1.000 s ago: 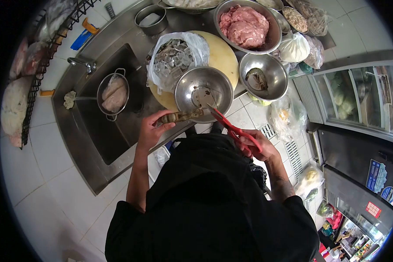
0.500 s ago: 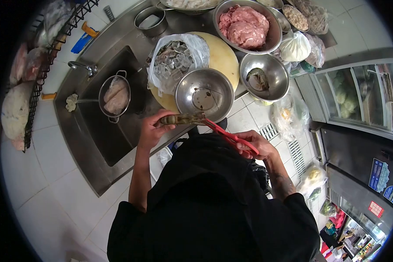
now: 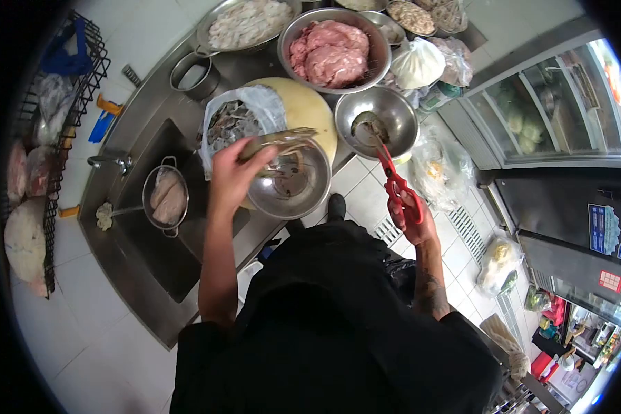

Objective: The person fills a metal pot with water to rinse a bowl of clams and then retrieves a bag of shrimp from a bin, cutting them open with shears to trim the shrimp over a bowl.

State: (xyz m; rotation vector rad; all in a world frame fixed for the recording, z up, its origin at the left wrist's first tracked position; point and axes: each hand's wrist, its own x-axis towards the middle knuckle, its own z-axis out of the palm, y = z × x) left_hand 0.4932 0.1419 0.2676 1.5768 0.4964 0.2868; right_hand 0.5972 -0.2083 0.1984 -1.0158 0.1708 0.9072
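My left hand point(image 3: 236, 169) is closed around a raw prawn point(image 3: 283, 138), which is blurred and points right over a steel bowl point(image 3: 303, 200) with dark scraps and a little liquid in it. In my right hand point(image 3: 419, 224) are red-handled scissors point(image 3: 398, 185), their blades reaching over a second steel bowl point(image 3: 401, 138). A prawn point(image 3: 367, 124) lies in that second bowl, close to the scissor tips. Behind my left hand, a white plastic bag point(image 3: 265, 103) holds prawns and ice on a round yellowish cutting board point(image 3: 317, 114).
A large bowl of minced meat point(image 3: 331, 55) and a colander of pale pieces point(image 3: 248, 24) stand at the back. To the left, a pot with raw meat point(image 3: 165, 196) sits in the sink point(image 3: 176, 276). A glass-door fridge point(image 3: 545, 103) stands at right.
The scissors have left the prawn in my left hand and moved right to the second bowl. My left hand has shifted up with its prawn, over the first bowl. The view has shifted too.
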